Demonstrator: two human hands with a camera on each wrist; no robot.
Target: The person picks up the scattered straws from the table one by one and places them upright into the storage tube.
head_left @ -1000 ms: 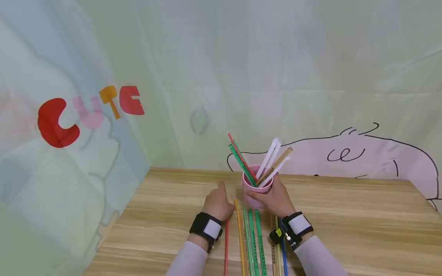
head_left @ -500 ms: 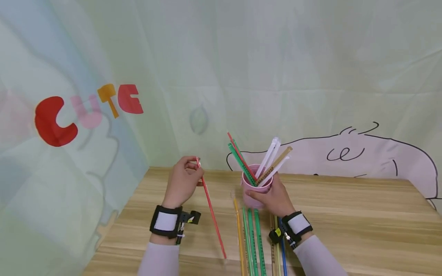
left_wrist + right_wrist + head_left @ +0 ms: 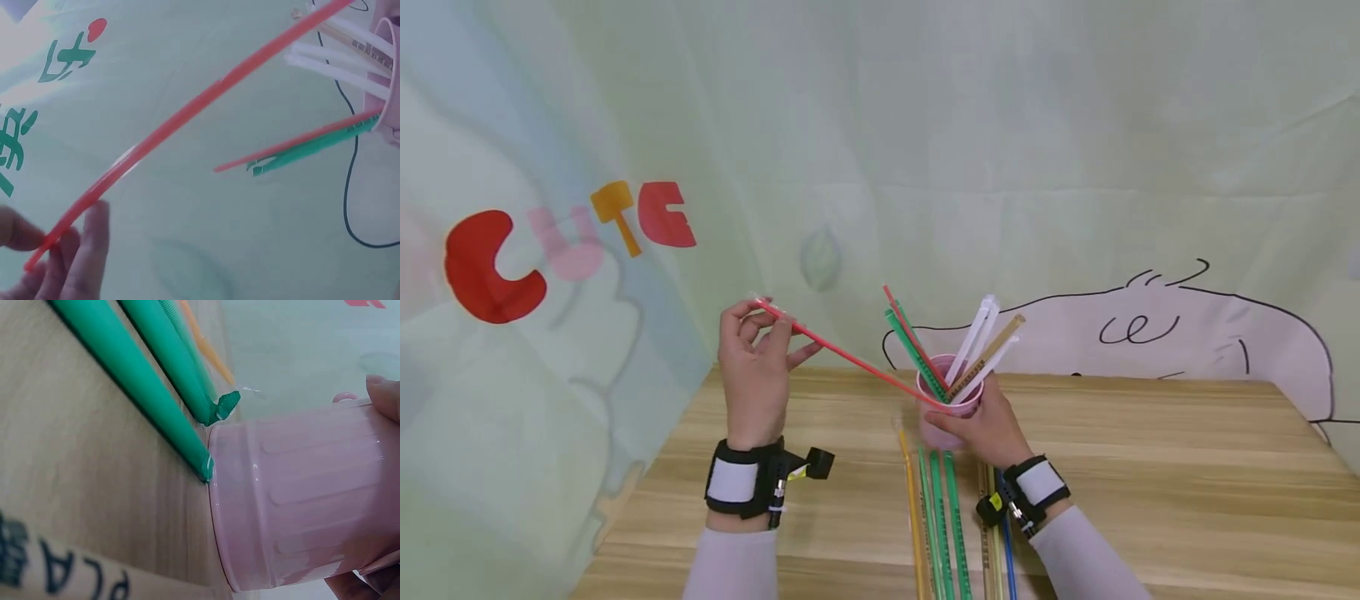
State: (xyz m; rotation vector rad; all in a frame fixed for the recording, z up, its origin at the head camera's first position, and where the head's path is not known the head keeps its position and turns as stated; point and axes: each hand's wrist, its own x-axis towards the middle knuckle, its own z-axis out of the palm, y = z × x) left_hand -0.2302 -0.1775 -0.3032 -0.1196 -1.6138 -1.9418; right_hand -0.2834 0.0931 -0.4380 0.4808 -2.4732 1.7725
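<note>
While the cup (image 3: 306, 500) is gripped by the right hand (image 3: 996, 429), a red straw (image 3: 857, 359) is pinched near its upper end by the left hand (image 3: 755, 379), slanting down rightward to the cup's near rim.

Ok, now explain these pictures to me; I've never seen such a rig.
There's no machine here, just a person working bare-handed. The wide picture is taken from the head, looking forward and down; the two close ones come from the left and right wrists. The left hand pinches a red straw near one end. The right hand holds a pink cup with several straws leaning in it. Other straws lie on the wooden table, including orange, green and blue ones.
</note>
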